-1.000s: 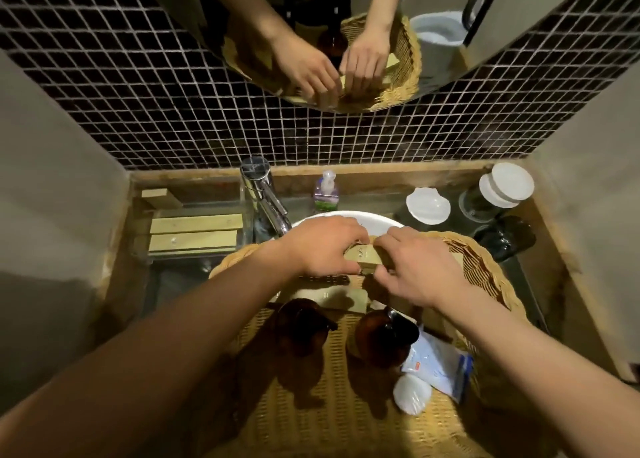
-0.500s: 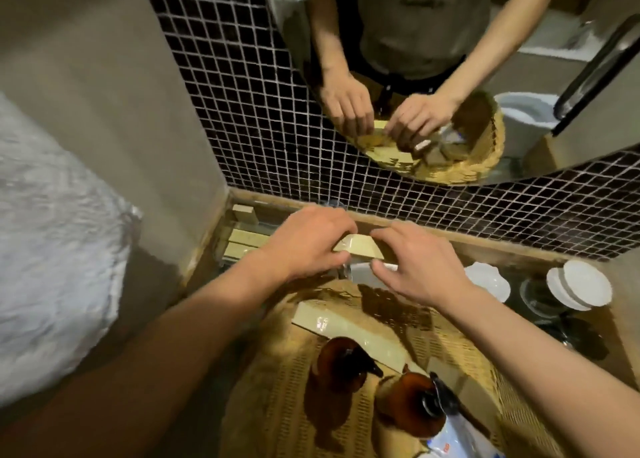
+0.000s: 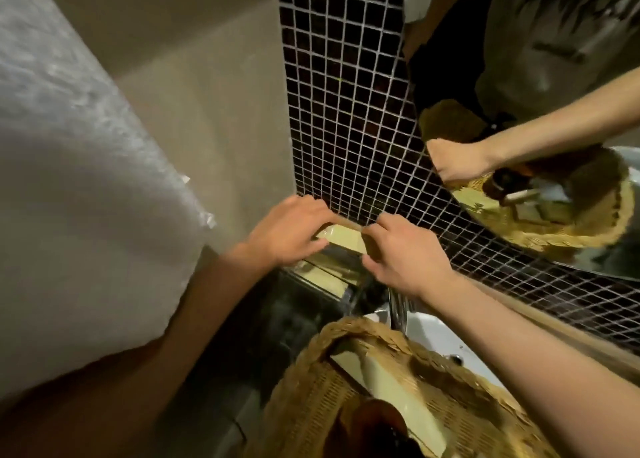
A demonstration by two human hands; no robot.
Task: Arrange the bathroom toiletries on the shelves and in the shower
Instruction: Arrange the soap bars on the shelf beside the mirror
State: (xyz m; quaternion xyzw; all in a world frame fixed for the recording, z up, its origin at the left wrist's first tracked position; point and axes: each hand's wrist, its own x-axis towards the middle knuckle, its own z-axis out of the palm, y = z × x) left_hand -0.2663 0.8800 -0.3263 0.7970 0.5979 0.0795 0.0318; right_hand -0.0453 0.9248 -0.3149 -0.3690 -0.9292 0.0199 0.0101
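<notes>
Two hands on it: my left hand (image 3: 289, 230) and right hand (image 3: 401, 249) each pinch one end of the pale box (image 3: 343, 238), long axis running hand-to-hand, held above the counter's back-left corner shelf (image 3: 323, 277).

Both forearms are bare from the wrist to the near edge of the view, with no sleeve reaching them. The left hand (image 3: 289, 230) and the right hand (image 3: 403, 255) wear no gloves, and no rings, watch or bracelet show. In the mirror (image 3: 540, 118) at far right, the person's reflection wears a grey short-sleeved shirt with a blurred chest marking.
</notes>
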